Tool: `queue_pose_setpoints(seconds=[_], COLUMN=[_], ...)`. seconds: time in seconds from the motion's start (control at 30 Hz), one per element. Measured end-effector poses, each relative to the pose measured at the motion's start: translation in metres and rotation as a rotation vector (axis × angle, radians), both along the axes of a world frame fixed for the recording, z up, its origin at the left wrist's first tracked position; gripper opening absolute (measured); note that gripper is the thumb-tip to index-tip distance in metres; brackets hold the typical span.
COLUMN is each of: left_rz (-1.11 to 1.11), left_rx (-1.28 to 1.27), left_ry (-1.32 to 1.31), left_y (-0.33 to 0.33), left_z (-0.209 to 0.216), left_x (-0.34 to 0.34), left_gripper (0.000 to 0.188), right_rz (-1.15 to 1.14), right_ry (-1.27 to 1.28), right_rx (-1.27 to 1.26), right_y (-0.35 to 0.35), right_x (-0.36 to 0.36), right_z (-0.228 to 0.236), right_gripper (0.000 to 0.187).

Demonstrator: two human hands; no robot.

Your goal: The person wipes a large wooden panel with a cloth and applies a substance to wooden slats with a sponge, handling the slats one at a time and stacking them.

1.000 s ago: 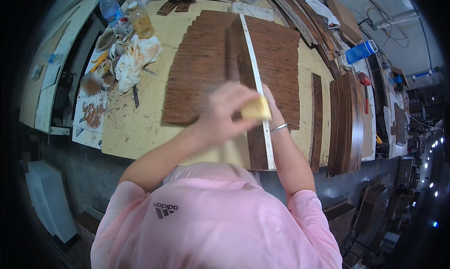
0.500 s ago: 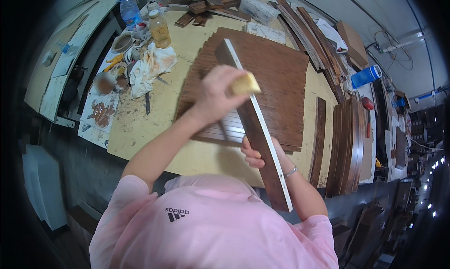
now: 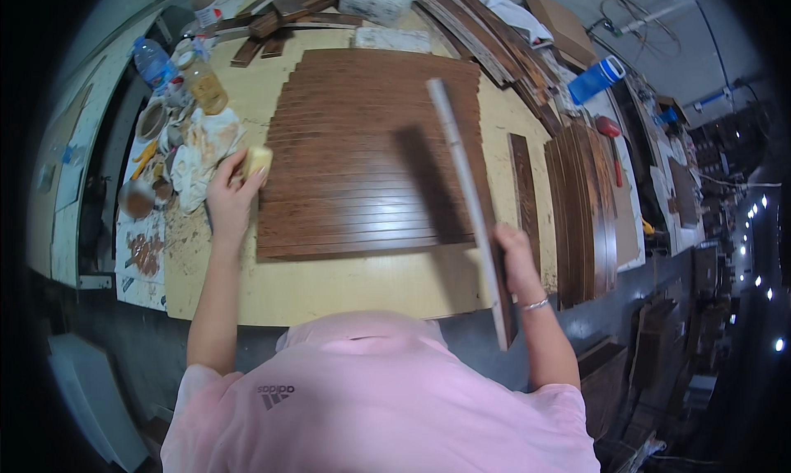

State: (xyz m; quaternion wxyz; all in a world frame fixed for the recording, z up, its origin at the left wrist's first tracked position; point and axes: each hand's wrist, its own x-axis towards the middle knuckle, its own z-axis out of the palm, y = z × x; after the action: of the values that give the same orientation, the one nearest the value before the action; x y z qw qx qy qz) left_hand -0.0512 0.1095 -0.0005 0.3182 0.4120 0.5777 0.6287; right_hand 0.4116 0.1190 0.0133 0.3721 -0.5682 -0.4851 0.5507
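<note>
In my left hand (image 3: 230,194) is a yellow sponge (image 3: 258,161), pinched between thumb and fingers beside the left edge of the laid-out boards. My right hand (image 3: 517,263) grips a long brown wooden plank (image 3: 470,194) near its lower end. The plank is tilted on edge above the table, its pale narrow side facing me, and it casts a shadow. Beneath it, many brown planks (image 3: 354,152) lie side by side as a wide panel on the yellow table (image 3: 329,296). The fingers of my right hand are partly hidden by the plank.
To the left are a stained white cloth (image 3: 216,135), a jar of amber liquid (image 3: 204,86), a plastic bottle (image 3: 153,63) and a small pot (image 3: 136,199). Stacked planks (image 3: 581,217) stand at the right, near a blue bottle (image 3: 596,81). Loose wood pieces (image 3: 284,16) lie at the back.
My left hand has moved the sponge off the plank, leftward to the panel's left side. The right hand has shifted right with the plank, which now stands steeper. The head view has turned slightly.
</note>
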Motion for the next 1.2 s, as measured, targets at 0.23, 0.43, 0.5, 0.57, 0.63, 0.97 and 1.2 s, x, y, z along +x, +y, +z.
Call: queue_pose_setpoints(seconds=[0.23,0.43,0.5,0.57,0.63,0.97,1.2], left_rz=[-0.011,-0.098,-0.121,-0.144,-0.145,-0.106,-0.087], left_rx=[-0.072,-0.062,-0.080,-0.082,-0.103,-0.114,-0.136], left_ry=[-0.014,-0.014,-0.040,-0.046,-0.044,-0.027,-0.065], left_y=[-0.027,-0.022,-0.023,-0.024,-0.027,-0.032,-0.049], left_z=[-0.007,0.004,0.009,0.008,0.008,0.008,0.000], left_x=[0.015,0.044,0.054,0.061,0.066,0.076,0.063], left_gripper=[0.039,0.040,0.041,0.041,0.042,0.041,0.042], right_rz=[-0.390,-0.421,-0.443,-0.398,-0.235,0.202,0.449], right_ry=[-0.688,-0.966,-1.293,-1.216,-1.042,-0.781,-0.784], right_rx=[0.049,0.031,0.195,0.572,0.814,0.979,0.972], right_y=[0.050,0.062,0.057,0.052,0.039,-0.030,-0.040], right_x=[0.153,0.156,0.137,0.112,0.060,-0.085,-0.100], right_z=[-0.063,-0.090,-0.086,-0.077,-0.055,-0.083,-0.091], right_gripper=[0.042,0.037,0.026,0.021,0.020,0.032,0.025])
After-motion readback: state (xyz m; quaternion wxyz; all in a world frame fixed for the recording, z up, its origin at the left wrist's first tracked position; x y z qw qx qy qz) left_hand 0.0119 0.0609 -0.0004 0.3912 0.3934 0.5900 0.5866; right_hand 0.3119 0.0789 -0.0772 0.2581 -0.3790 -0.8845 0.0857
